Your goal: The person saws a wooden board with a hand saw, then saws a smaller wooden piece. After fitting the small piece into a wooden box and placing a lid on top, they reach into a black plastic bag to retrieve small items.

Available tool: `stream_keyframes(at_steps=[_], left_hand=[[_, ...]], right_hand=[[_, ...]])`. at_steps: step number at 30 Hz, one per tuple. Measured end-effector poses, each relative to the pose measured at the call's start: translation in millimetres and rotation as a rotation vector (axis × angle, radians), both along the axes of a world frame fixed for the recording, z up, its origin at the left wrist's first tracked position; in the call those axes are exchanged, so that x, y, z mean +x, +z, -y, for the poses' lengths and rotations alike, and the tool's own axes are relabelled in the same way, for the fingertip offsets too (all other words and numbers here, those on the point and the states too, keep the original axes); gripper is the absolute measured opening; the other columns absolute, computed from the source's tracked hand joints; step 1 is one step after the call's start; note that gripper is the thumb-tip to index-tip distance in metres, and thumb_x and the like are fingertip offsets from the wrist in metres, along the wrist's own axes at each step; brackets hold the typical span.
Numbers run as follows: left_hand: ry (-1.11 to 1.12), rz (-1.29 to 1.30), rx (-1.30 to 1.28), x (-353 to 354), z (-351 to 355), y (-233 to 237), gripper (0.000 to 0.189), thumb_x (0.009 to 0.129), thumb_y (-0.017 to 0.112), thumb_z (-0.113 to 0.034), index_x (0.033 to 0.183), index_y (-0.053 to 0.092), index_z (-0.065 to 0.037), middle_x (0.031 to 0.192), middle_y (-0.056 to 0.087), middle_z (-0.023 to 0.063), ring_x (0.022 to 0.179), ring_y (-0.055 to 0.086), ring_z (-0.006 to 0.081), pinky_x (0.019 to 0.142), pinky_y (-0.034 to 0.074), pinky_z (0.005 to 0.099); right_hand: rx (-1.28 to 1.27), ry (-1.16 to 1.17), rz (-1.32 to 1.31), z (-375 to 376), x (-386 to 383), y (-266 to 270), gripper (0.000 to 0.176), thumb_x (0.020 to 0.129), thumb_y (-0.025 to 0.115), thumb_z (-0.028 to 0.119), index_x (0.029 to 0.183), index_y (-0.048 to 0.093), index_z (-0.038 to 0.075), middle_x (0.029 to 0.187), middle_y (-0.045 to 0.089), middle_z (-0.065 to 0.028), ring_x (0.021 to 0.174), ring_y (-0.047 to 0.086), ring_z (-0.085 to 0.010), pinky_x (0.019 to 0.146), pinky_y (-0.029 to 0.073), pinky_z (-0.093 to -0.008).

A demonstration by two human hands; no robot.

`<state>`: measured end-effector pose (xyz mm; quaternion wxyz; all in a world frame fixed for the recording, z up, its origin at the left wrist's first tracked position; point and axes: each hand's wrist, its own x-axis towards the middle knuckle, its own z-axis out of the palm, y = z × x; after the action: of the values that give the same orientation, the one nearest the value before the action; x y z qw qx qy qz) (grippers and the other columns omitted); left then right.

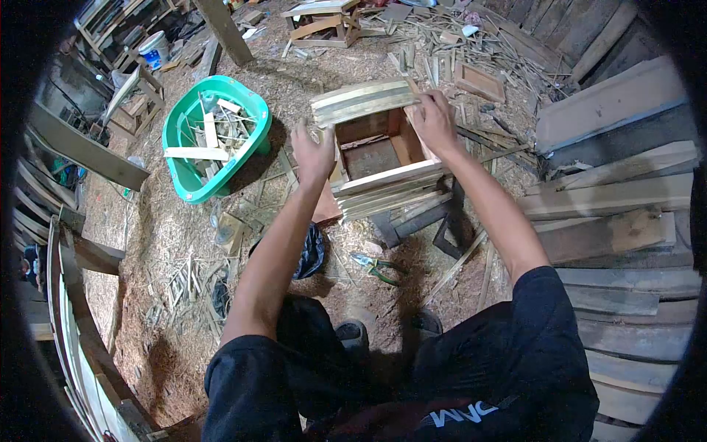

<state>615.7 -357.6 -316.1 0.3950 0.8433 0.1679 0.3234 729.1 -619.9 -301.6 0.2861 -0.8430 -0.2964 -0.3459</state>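
The wooden box (pixel 379 158) is standing open on the sawdust floor (pixel 169 243). The right hand (pixel 434 121) is gripping the box at its far right corner, with the fingers curled over the rim. The left hand (pixel 313 151) is hovering just beside the box's left side, with the fingers spread open. A green basin (pixel 254 118) is lying left of the box. Pliers (pixel 375 267) are lying near the box, on the person's side.
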Motion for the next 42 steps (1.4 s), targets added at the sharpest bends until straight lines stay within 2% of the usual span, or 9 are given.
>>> stream_keyframes(at_steps=[12,15,21,25,26,29,32,35,42], left_hand=[[-0.347,0.047,0.057,-109.7,16.5,24.7,0.040,0.088,0.064,-0.010,0.126,0.054,0.001,0.117,0.060,0.0201,0.113,0.058,0.0331,0.100,0.044,0.0414],[-0.275,-0.013,-0.034,-133.3,-5.6,17.0,0.030,0.089,0.063,-0.011,0.117,0.059,0.001,0.109,0.064,0.0182,0.106,0.062,0.0295,0.095,0.047,0.0400],[-0.018,-0.282,-0.140,-153.7,-75.1,-2.0,0.021,0.090,0.062,-0.013,0.106,0.065,0.001,0.091,0.069,0.0165,0.085,0.068,0.0267,0.080,0.053,0.0382],[-0.040,-0.355,-0.105,-171.8,-115.6,-64.1,0.024,0.089,0.061,-0.016,0.106,0.066,0.000,0.094,0.070,0.0211,0.087,0.069,0.0304,0.080,0.053,0.0398],[0.033,-0.364,-0.043,-189.3,-117.1,-85.2,0.020,0.090,0.065,-0.018,0.102,0.065,-0.002,0.081,0.068,0.0149,0.075,0.066,0.0243,0.072,0.052,0.0383],[-0.266,-0.662,-0.174,-256.8,-116.8,-100.7,0.027,0.089,0.059,-0.016,0.108,0.064,0.002,0.101,0.069,0.0236,0.097,0.069,0.0331,0.085,0.054,0.0434],[-0.569,-0.693,0.358,-294.9,-131.0,-129.0,0.037,0.091,0.061,-0.025,0.121,0.059,-0.003,0.123,0.062,0.0204,0.112,0.060,0.0361,0.094,0.049,0.0448],[-0.462,-0.761,0.511,-303.6,-123.5,-155.8,0.052,0.090,0.061,-0.028,0.134,0.050,-0.002,0.138,0.051,0.0188,0.127,0.050,0.0349,0.104,0.041,0.0486],[-0.522,-1.038,0.662,-263.8,-117.7,-166.4,0.041,0.092,0.057,-0.033,0.122,0.061,-0.005,0.130,0.052,0.0185,0.123,0.049,0.0327,0.099,0.042,0.0475]], right_hand=[[0.047,0.605,-0.075,-49.8,-153.6,26.6,0.017,0.083,0.066,0.007,0.099,0.065,0.003,0.100,0.062,-0.0136,0.096,0.062,-0.0331,0.086,0.048,-0.0437],[0.065,0.733,-0.176,-72.4,-187.1,18.0,0.020,0.083,0.065,0.000,0.104,0.064,0.001,0.101,0.061,-0.0146,0.096,0.063,-0.0311,0.086,0.051,-0.0389],[0.065,0.749,-0.446,-161.0,-213.4,-23.3,0.018,0.088,0.059,0.008,0.103,0.060,0.000,0.098,0.063,-0.0217,0.093,0.062,-0.0415,0.083,0.049,-0.0482],[-0.126,0.681,-0.791,-205.7,-221.9,-84.5,0.016,0.089,0.057,0.013,0.095,0.059,-0.002,0.091,0.064,-0.0290,0.093,0.063,-0.0458,0.082,0.048,-0.0525],[-0.192,0.738,-0.790,-211.2,-220.5,-103.7,0.017,0.089,0.058,0.013,0.097,0.060,-0.001,0.093,0.065,-0.0280,0.093,0.063,-0.0457,0.082,0.049,-0.0525],[-0.328,0.794,-0.846,-214.4,-229.2,-136.1,0.015,0.090,0.059,0.009,0.100,0.062,-0.001,0.095,0.067,-0.0209,0.093,0.064,-0.0403,0.083,0.051,-0.0468],[-0.318,0.932,-0.718,-222.6,-225.4,-167.2,0.014,0.089,0.056,0.007,0.096,0.066,-0.001,0.094,0.066,-0.0201,0.094,0.064,-0.0407,0.085,0.051,-0.0479],[-0.368,0.951,-0.624,-227.4,-230.2,-190.8,0.016,0.086,0.057,0.006,0.096,0.068,0.001,0.091,0.066,-0.0192,0.095,0.064,-0.0398,0.084,0.051,-0.0468],[-0.699,0.878,-0.494,-243.8,-233.5,-201.5,0.033,0.085,0.058,0.007,0.116,0.068,0.007,0.109,0.063,-0.0205,0.107,0.061,-0.0390,0.094,0.048,-0.0478]])
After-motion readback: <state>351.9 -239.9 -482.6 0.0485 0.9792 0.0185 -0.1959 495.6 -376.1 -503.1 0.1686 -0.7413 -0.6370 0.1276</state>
